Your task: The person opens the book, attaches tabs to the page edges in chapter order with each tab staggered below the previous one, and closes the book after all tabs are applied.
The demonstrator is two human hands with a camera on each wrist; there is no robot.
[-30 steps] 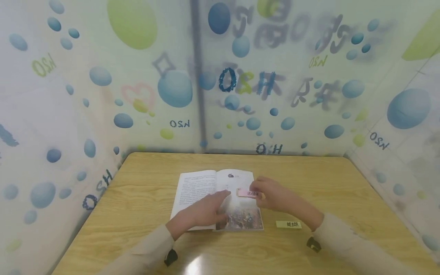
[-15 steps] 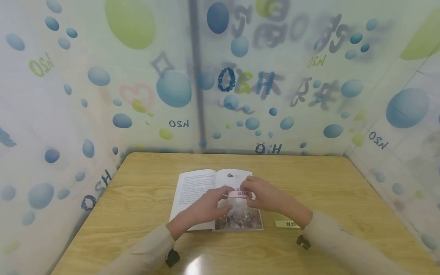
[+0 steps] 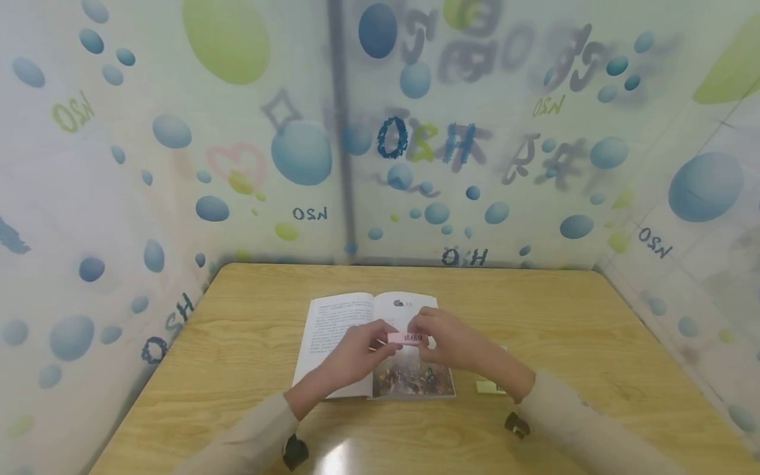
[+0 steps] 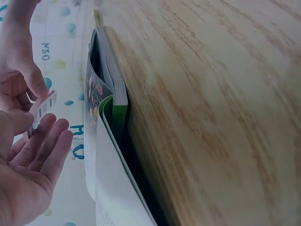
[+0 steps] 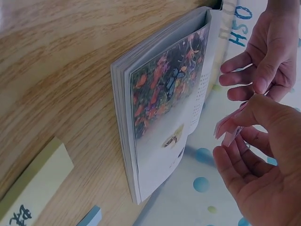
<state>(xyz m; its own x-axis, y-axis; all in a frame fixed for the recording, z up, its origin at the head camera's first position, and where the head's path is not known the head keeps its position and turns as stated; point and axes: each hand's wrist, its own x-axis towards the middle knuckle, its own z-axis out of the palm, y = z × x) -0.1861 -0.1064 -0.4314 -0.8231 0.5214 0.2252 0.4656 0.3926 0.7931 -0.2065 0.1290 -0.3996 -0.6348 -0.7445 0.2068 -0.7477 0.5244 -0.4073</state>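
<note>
Above the open book [image 3: 341, 330], both hands hold a small pink sticky-note pad [image 3: 406, 338] with dark handwriting on its face. My left hand [image 3: 359, 353] pinches its left end between thumb and finger, the other fingers spread out, as the left wrist view shows. At its other end my right hand [image 3: 451, 336] pinches it with thumb and fingertips. In the right wrist view the pink layers [image 5: 228, 129] stand slightly apart at one end. The book's right page carries a flower-and-butterfly picture [image 5: 171, 84]; my hands cover part of that page in the head view.
A yellow sticky-note pad [image 3: 489, 387] lies on the wooden table [image 3: 237, 343] right of the book, partly behind my right forearm. In the right wrist view a blue pad's corner [image 5: 91, 216] shows near it. A wall with printed bubbles [image 3: 505, 165] stands behind the table.
My right hand has moved left with the pink pad, from the book's right edge to over its right page. The left hand's fingers have come together on the pad's left end.
</note>
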